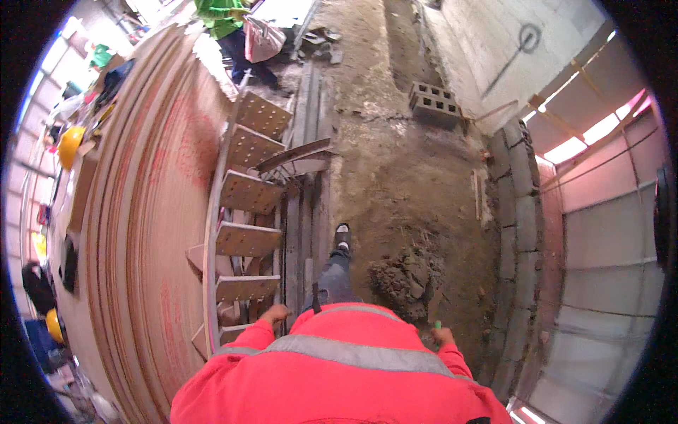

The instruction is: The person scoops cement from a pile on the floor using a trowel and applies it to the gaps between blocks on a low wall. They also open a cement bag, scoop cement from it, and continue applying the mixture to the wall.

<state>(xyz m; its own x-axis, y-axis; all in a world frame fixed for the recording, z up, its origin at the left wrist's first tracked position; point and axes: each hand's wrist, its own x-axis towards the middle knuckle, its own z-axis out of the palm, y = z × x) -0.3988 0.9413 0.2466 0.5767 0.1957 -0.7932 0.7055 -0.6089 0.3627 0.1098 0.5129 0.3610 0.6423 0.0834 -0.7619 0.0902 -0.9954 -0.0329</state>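
The brown, rough floor (438, 184) ran ahead of the person, hemmed in on both sides. On the left leaned a tall stack of boards (152, 198), its face marked in red; on the right stood a low grey block wall (522, 233). Between boards and floor, a ladder-like metal frame (251, 191) with perforated treads took up the near left side, and long metal lengths (311, 99) lay along it, narrowing the way. A co-worker (219, 18) in green was beyond the frame's far end, beside a pale sack (263, 41). A heap of wet-looking mortar (409, 275) sat on the floor in front of the person, right of the forward shoe (342, 237). Farther ahead a hollow block (433, 102) obstructed part of the floor, and a curved metal strip (296, 154) jutted across the frame and the lengths. Two yellow helmets (70, 146) showed at far left. The left grip (277, 313) was curled just beside the frame; whether it held anything could not be told. The right grip (443, 335) was clamped on a green handle (438, 324), at the near edge of the mortar.
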